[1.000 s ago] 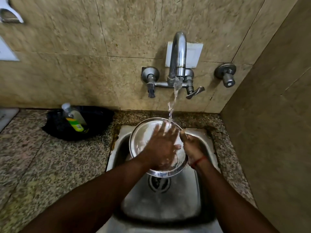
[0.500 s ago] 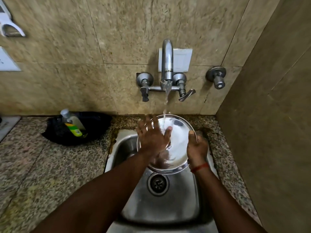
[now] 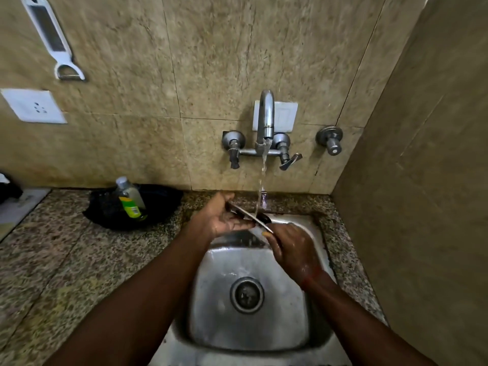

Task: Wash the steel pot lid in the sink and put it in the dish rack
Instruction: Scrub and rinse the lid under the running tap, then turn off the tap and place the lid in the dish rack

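Note:
The steel pot lid (image 3: 248, 215) is turned almost edge-on to me, held over the back of the steel sink (image 3: 248, 326) under the running water from the tap (image 3: 265, 120). My left hand (image 3: 220, 216) cups its left side, palm up, fingers on the rim. On the lid's lower right rim, my right hand (image 3: 293, 249) grips with the thumb on top. Only the lid's thin rim and a dark strip of its face show. No dish rack is in view.
A black pan (image 3: 105, 210) with a green-labelled bottle (image 3: 130, 199) in it sits on the granite counter (image 3: 66, 260) left of the sink. A peeler (image 3: 54, 40) and a socket (image 3: 33, 105) are on the tiled wall. A side wall (image 3: 422, 207) closes in the right.
The lid was face-on to me with my left hand rubbing its inner surface; now it is tipped edge-on, my left hand has gone to its left side, and my view has tilted up.

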